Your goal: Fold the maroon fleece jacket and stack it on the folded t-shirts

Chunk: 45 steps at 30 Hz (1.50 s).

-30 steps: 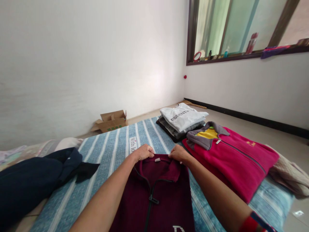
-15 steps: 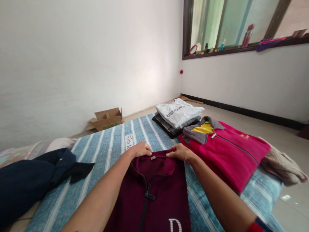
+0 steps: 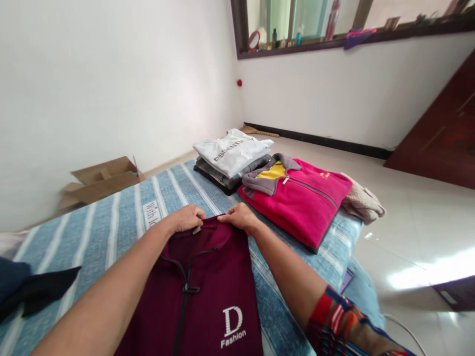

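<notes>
A maroon zip-neck jacket (image 3: 218, 277) with a white "D Fashion" print lies front up on the bed, its lower part cut off by the frame. My left hand (image 3: 187, 217) pinches the back of its collar near the label. Close beside it, my right hand (image 3: 239, 216) grips the same collar edge between thumb and fingers. Right of my hands rests a folded pink fleece jacket (image 3: 308, 198) with a grey collar and yellow lining. Behind that is a stack of folded clothes topped by a light grey "ESSENTIALS" shirt (image 3: 233, 151).
The striped blue bedspread (image 3: 122, 212) covers the bed. Dark clothing (image 3: 44, 289) lies at the left edge, and a beige knit garment (image 3: 363, 200) hangs past the right side. An open cardboard box (image 3: 104, 180) stands by the wall. A dark red door (image 3: 438, 123) is at far right.
The view has turned right and down, so things appear further left. Both hands still hold the maroon jacket's collar and are slightly closer together. More of its print now shows.
</notes>
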Available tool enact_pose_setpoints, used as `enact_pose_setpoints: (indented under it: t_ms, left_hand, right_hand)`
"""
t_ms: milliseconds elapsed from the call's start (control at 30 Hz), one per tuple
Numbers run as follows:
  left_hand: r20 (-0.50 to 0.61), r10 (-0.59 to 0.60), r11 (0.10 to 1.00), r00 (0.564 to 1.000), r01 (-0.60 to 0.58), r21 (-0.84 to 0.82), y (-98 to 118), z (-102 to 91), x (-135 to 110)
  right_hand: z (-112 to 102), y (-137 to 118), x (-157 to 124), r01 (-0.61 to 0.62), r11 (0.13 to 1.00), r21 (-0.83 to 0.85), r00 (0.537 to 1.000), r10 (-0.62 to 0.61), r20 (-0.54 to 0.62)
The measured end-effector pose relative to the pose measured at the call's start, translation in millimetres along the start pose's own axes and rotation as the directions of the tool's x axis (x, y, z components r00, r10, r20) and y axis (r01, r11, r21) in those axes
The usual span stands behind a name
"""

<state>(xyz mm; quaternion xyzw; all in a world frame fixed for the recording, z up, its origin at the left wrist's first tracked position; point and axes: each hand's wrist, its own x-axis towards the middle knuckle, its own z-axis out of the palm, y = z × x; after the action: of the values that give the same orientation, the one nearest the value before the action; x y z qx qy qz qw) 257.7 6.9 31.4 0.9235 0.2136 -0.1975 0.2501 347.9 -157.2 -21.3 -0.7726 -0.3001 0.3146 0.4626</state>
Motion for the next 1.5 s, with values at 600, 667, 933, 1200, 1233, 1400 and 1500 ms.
enact_pose_setpoints:
  t_ms: [600, 667, 933, 1200, 1233, 1400, 1500]
  left_hand:
    - [-0.055, 0.011, 0.997, 0.998, -0.015, -0.070, -6.1, 5.8, 2.5]
    - [-0.075, 0.001, 0.993, 0.997, -0.010, -0.121, -5.2, 5.1, -0.5]
    - [-0.023, -0.035, 0.981, 0.999, 0.030, -0.191, -4.5, 7.2, -2.0]
    - [-0.005, 0.020, 0.990, 1.000, -0.021, -0.139, -11.1, 6.5, 2.5]
    - [-0.008, 0.027, 0.992, 1.000, -0.027, -0.121, -12.1, 6.8, 2.9]
    - [-0.013, 0.038, 0.998, 0.999, -0.039, -0.057, -14.1, 7.1, 3.7]
    - [-0.010, 0.052, 0.998, 0.999, -0.053, -0.034, -14.4, 6.8, 3.7]
  right_hand:
    - [-0.4, -12.7, -7.5, -0.066, 0.924, -0.376, 0.990, 0.014, -0.139]
    - [0.8, -12.5, -7.1, -0.080, 0.919, -0.387, 0.988, 0.023, -0.150]
    - [4.2, -14.1, -9.7, -0.114, 0.895, -0.432, 0.982, 0.036, -0.186]
    - [2.9, -19.5, -14.6, -0.082, 0.861, -0.502, 0.989, 0.008, -0.147]
    - [2.4, -20.9, -14.8, -0.070, 0.856, -0.513, 0.991, 0.002, -0.132]
    - [0.4, -32.3, -11.6, -0.028, 0.817, -0.576, 0.998, -0.007, -0.059]
    - [2.1, -41.8, -6.6, -0.006, 0.787, -0.616, 1.000, -0.009, -0.021]
